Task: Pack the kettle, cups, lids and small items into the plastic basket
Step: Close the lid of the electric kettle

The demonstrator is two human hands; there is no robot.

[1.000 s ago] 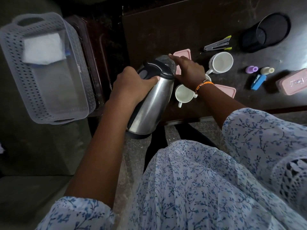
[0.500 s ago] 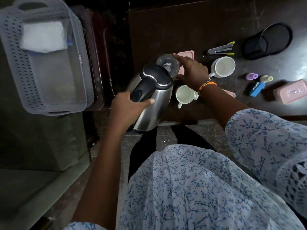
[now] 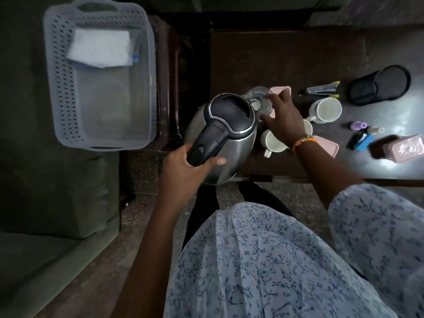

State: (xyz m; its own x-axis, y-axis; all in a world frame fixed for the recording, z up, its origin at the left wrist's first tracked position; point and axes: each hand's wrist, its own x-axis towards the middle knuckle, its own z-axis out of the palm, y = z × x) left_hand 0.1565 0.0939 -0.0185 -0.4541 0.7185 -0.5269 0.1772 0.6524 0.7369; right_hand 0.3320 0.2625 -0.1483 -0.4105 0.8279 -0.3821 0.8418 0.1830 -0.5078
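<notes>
1. The plastic basket (image 3: pixel 68 115) sits well to the left of the left hand (image 3: pixel 183 166), holding only a white folded cloth (image 3: pixel 99 48) at its far end; a dark wooden ledge (image 3: pixel 169 88) lies between basket and kettle.
2. The kettle (image 3: pixel 226 138) has swung upright over the last second, its handle now gripped by the left hand's curled fingers. It looks ready to carry leftward.
3. The right hand (image 3: pixel 282 120), just right of the kettle, has closed its fingers on a clear glass (image 3: pixel 260 99).
4. Right of that hand remain two cups (image 3: pixel 273 141) (image 3: pixel 324 110), pink lids (image 3: pixel 325 145), a stapler (image 3: pixel 321 89), small bottles (image 3: pixel 358 125), a pink box (image 3: pixel 403 149) and a black pen holder (image 3: pixel 378 86).
</notes>
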